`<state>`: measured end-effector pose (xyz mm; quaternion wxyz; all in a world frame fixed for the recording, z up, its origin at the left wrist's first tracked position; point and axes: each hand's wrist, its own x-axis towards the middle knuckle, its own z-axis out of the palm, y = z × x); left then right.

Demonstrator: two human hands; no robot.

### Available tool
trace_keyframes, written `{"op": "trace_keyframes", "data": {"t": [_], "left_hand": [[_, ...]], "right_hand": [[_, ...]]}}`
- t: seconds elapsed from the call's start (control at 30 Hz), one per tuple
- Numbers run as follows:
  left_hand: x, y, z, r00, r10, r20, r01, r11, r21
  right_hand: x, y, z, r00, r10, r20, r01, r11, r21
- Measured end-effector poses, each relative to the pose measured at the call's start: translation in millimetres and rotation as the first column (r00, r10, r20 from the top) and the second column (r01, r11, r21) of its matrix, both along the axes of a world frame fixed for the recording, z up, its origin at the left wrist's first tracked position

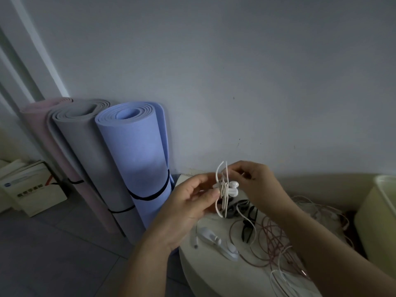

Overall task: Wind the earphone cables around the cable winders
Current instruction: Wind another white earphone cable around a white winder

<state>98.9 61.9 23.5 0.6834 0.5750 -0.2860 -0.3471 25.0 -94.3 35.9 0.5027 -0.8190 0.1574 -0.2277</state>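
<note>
Above the round white table (pixel 214 273) I hold a white cable winder (pixel 224 197) upright, with white earphone cable wrapped round it. My left hand (pixel 188 202) pinches the winder at its middle. Two white earbuds (pixel 233 188) stick out to the right of the wraps. My right hand (pixel 255 181) pinches the cable near the top loop (pixel 220 168). On the table lie pink cables (pixel 272 239), more white cables (pixel 282 279), a wound white winder (pixel 212 239) and dark winders (pixel 240 207).
Three rolled mats stand against the wall at the left: pink (pixel 42 108), grey (pixel 85 151) and blue (pixel 137 159). A white box (pixel 34 189) sits on the grey floor at far left. A pale yellow container (pixel 379 221) stands at the right edge.
</note>
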Motion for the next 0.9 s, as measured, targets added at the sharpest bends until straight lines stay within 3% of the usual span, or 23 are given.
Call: {"op": "trace_keyframes", "data": {"t": [0.1,0.27,0.43,0.67,0.8,0.9], "left_hand": [[0,-2,2,0.995,0.083,-0.064,-0.089,0.990,-0.108],[7,-2,4,0.931,0.226,-0.287,-0.305,0.913,-0.271],[20,4,-6,0.877,0.372,-0.305,-0.431,0.889,-0.154],[20,5,-8,0.861,0.385,-0.333,-0.423,0.905,-0.047],[17,3,-7,0.876,0.432,-0.214,-0.436,0.900,0.030],[13,0,-8,0.877,0.477,0.059,-0.480,0.864,0.150]], "right_hand": [[3,11,-11,0.990,0.127,-0.053,-0.124,0.991,0.052],[7,27,-12,0.948,0.258,-0.188,-0.293,0.937,-0.189],[7,26,-4,0.943,0.208,-0.260,-0.306,0.847,-0.434],[-3,25,10,0.938,0.164,-0.304,-0.326,0.712,-0.622],[-6,29,17,0.937,0.185,-0.296,-0.339,0.683,-0.647],[-8,31,20,0.955,0.196,-0.224,-0.295,0.716,-0.632]]}}
